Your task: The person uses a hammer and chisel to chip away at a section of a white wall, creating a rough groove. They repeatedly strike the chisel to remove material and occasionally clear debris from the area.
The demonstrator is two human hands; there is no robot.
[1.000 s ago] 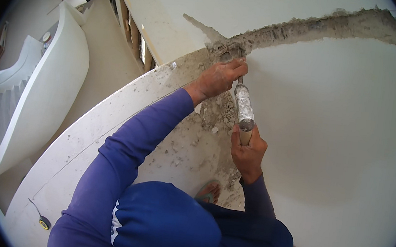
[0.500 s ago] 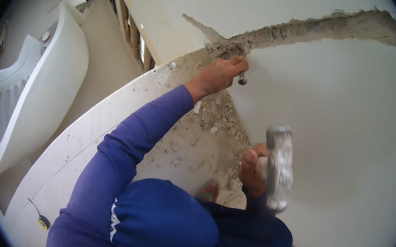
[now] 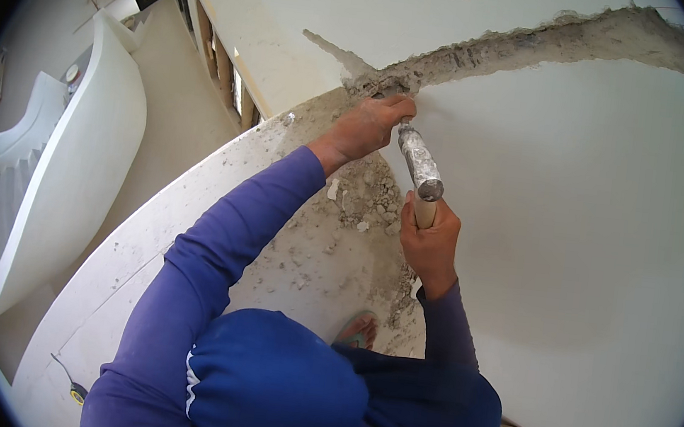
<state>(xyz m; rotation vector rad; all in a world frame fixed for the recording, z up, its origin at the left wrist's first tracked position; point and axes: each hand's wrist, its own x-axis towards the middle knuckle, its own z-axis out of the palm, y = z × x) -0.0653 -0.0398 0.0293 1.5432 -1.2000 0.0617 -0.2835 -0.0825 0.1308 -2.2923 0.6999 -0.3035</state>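
My left hand (image 3: 366, 126) is closed around a metal chisel at the lower left end of a rough channel (image 3: 542, 55) cut into the white wall. The chisel is almost wholly hidden now by my fingers and the hammer. My right hand (image 3: 432, 244) grips the pale handle of a club hammer (image 3: 419, 162) with a worn, whitened metal head. That head is up against the chisel's struck end, just below my left fingers; whether they touch cannot be made out.
Broken rubble (image 3: 377, 196) and dust lie on the curved white ledge (image 3: 146, 251) beneath my arms. My sandalled foot (image 3: 359, 329) stands beside the rubble. A tape measure (image 3: 78, 392) lies at lower left. Beyond the ledge's edge, lower down, curves a white stair balustrade (image 3: 81, 161).
The hammer has swung up and to the left from lower right, reaching the chisel's end. My left hand stays at the channel with the chisel; the whole view has shifted slightly.
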